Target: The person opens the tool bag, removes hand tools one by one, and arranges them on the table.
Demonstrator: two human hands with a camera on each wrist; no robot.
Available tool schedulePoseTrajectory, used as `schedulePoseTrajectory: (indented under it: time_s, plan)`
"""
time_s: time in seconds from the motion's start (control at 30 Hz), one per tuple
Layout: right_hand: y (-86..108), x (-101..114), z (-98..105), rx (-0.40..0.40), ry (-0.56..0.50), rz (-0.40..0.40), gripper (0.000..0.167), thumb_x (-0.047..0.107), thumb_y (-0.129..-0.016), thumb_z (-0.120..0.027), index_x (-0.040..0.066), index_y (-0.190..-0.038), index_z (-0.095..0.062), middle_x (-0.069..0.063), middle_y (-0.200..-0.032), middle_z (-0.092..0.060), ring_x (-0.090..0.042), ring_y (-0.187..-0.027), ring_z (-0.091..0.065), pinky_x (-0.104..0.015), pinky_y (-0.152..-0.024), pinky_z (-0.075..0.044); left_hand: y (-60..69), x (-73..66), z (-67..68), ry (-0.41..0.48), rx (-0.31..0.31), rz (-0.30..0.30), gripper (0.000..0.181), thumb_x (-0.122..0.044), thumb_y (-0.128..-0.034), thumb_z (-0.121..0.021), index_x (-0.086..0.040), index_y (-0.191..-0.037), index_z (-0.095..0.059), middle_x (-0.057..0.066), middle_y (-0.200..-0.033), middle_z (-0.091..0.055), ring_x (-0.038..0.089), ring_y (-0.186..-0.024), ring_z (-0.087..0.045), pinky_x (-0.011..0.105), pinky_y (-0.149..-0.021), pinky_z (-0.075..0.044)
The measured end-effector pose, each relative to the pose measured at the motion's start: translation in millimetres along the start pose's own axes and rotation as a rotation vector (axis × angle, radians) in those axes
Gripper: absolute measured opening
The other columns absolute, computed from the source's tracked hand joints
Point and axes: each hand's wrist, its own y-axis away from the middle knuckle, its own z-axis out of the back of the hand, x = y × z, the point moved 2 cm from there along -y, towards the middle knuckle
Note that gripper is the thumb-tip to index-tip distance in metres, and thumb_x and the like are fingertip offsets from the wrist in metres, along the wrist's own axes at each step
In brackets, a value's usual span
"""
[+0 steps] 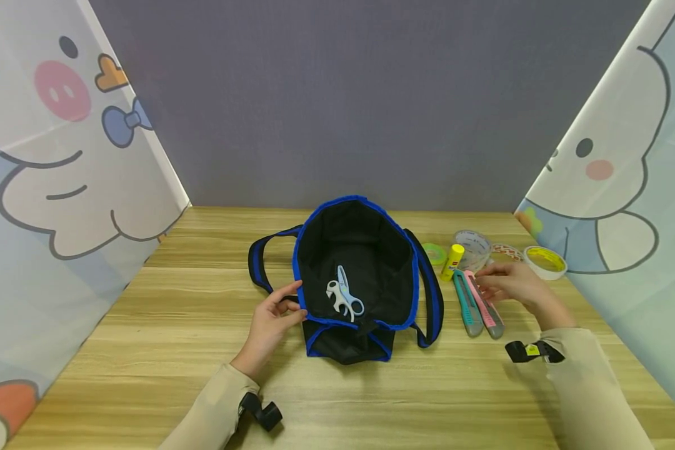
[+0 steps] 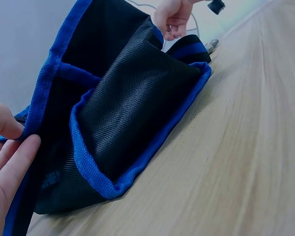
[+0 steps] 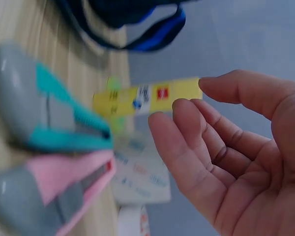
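A black tool bag with blue trim stands open-topped on the table. Inside it lies a pair of light-blue and white scissors. My left hand pinches the bag's rim on its near left side, thumb and fingers on the blue edge. To the bag's right, my right hand hovers by a pink utility knife, its fingers loosely bent with nothing between them. A teal utility knife lies beside the pink one. Behind them a yellow glue stick stands upright.
Several tape rolls sit at the back right: a green one, a wide clear one, a patterned one and a white-yellow one. Bag straps loop out at both sides. A grey panel closes off the back.
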Motion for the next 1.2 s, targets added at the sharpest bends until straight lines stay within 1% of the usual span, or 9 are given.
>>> schedulePoseTrajectory:
  time_s: [0.13, 0.3, 0.5, 0.57, 0.63, 0.8, 0.93, 1.1, 1.2]
  plan:
    - [1.5, 16, -11, 0.004, 0.003, 0.041, 0.038, 0.007, -0.099, -0.058, -0.023, -0.122, -0.052, -0.009, -0.09, -0.069, -0.017, -0.073, -0.067, -0.037, -0.071, -0.063, 0.0, -0.4, -0.1, -0.001, 0.001, 0.0, 0.058, 0.023, -0.0797, -0.064, 0.01, -0.136, -0.054, 0.018, -0.116, -0.054, 0.009, -0.082, -0.062, 0.025, -0.074, -0.061]
    - [1.3, 38, -26, 0.017, -0.004, 0.114, 0.034, 0.005, -0.097, -0.061, -0.021, -0.118, -0.056, -0.01, -0.086, -0.068, -0.018, -0.068, -0.066, -0.038, -0.067, -0.063, 0.1, -1.0, 0.1, 0.001, 0.003, 0.006, 0.058, 0.022, -0.0801, -0.064, 0.01, -0.136, -0.054, 0.02, -0.118, -0.053, 0.009, -0.083, -0.061, 0.025, -0.075, -0.061]
    - [-5.6, 60, -43, 0.071, -0.007, 0.165, 0.033, 0.005, -0.095, -0.063, -0.02, -0.115, -0.058, -0.011, -0.087, -0.069, -0.019, -0.069, -0.067, -0.034, -0.065, -0.063, 0.3, -1.1, 0.3, -0.001, -0.001, 0.007, 0.058, 0.023, -0.0799, -0.063, 0.011, -0.136, -0.053, 0.022, -0.12, -0.052, 0.009, -0.082, -0.061, 0.025, -0.075, -0.061]
    - [-9.3, 66, -49, 0.084, -0.015, 0.169, 0.033, 0.005, -0.094, -0.064, -0.02, -0.115, -0.058, -0.011, -0.087, -0.068, -0.019, -0.069, -0.067, -0.032, -0.065, -0.063, 0.4, -1.0, 0.3, -0.001, -0.002, 0.004, 0.058, 0.023, -0.0797, -0.063, 0.011, -0.136, -0.053, 0.021, -0.119, -0.053, 0.008, -0.082, -0.061, 0.025, -0.074, -0.061]
    - [-13.3, 72, -55, 0.097, -0.03, 0.17, 0.033, 0.004, -0.093, -0.065, -0.02, -0.115, -0.058, -0.012, -0.086, -0.068, -0.018, -0.069, -0.067, -0.034, -0.066, -0.063, 0.5, -0.9, 0.4, 0.0, -0.003, 0.0, 0.058, 0.023, -0.0795, -0.063, 0.011, -0.136, -0.053, 0.021, -0.119, -0.053, 0.008, -0.081, -0.062, 0.025, -0.074, -0.061]
    - [-24.8, 84, -71, 0.136, -0.007, 0.195, 0.03, 0.005, -0.092, -0.066, -0.017, -0.112, -0.062, -0.015, -0.084, -0.069, -0.017, -0.068, -0.067, -0.036, -0.067, -0.063, 0.7, -0.8, 0.6, 0.0, 0.001, -0.014, 0.059, 0.023, -0.0794, -0.063, 0.012, -0.136, -0.053, 0.021, -0.12, -0.053, 0.008, -0.08, -0.062, 0.024, -0.073, -0.061]
    - [-36.2, 92, -86, 0.178, 0.008, 0.215, 0.028, 0.005, -0.092, -0.066, -0.016, -0.111, -0.063, -0.019, -0.086, -0.069, -0.019, -0.068, -0.068, -0.035, -0.066, -0.063, 0.6, -0.8, 0.8, 0.0, 0.002, -0.019, 0.058, 0.023, -0.0799, -0.063, 0.012, -0.136, -0.053, 0.022, -0.119, -0.053, 0.008, -0.08, -0.062, 0.025, -0.073, -0.061]
    - [-49.6, 100, -102, 0.227, -0.006, 0.21, 0.026, 0.004, -0.092, -0.066, -0.015, -0.109, -0.062, -0.02, -0.086, -0.068, -0.019, -0.068, -0.067, -0.035, -0.066, -0.063, 0.3, -0.9, 0.5, 0.004, 0.0, -0.015, 0.058, 0.024, -0.08, -0.062, 0.011, -0.135, -0.054, 0.021, -0.119, -0.053, 0.008, -0.08, -0.063, 0.025, -0.073, -0.061]
    - [-53.9, 106, -108, 0.24, -0.015, 0.208, 0.026, 0.003, -0.091, -0.067, -0.015, -0.108, -0.063, -0.02, -0.085, -0.069, -0.019, -0.067, -0.067, -0.035, -0.066, -0.063, 0.3, -1.3, 0.0, 0.005, 0.003, -0.01, 0.058, 0.023, -0.0797, -0.063, 0.011, -0.136, -0.054, 0.02, -0.118, -0.053, 0.009, -0.081, -0.062, 0.025, -0.073, -0.061]
